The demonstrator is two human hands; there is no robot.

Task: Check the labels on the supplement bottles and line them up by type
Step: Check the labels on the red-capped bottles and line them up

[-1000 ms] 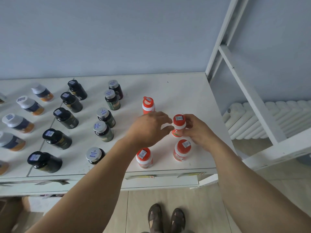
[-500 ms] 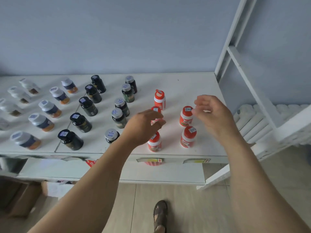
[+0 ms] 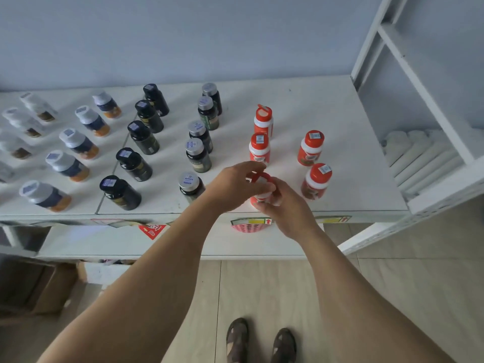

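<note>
Comparing with half a second ago, both hands have come together on one orange-capped bottle (image 3: 262,188) at the near edge of the tabletop (image 3: 340,106); earlier the right hand hung open above the right-hand pair of bottles and the left hand was reaching in alone. The left hand (image 3: 233,188) now curls over the cap from the left, fingers closed on it. The right hand (image 3: 286,209) wraps the body from the near right, fingers curled round it. The bottle stands close to upright, long axis roughly vertical, cap uppermost and tipped slightly leftward; whether its base touches the tabletop cannot be told. Four further orange-capped bottles stand upright behind it: two in its own column (image 3: 259,149) and two to the right (image 3: 310,148). To the left, the grey-capped dark bottles (image 3: 195,153), black-capped bottles (image 3: 135,163) and white-capped bottles (image 3: 68,166) stand in columns running back toward the wall, unchanged in arrangement.
</note>
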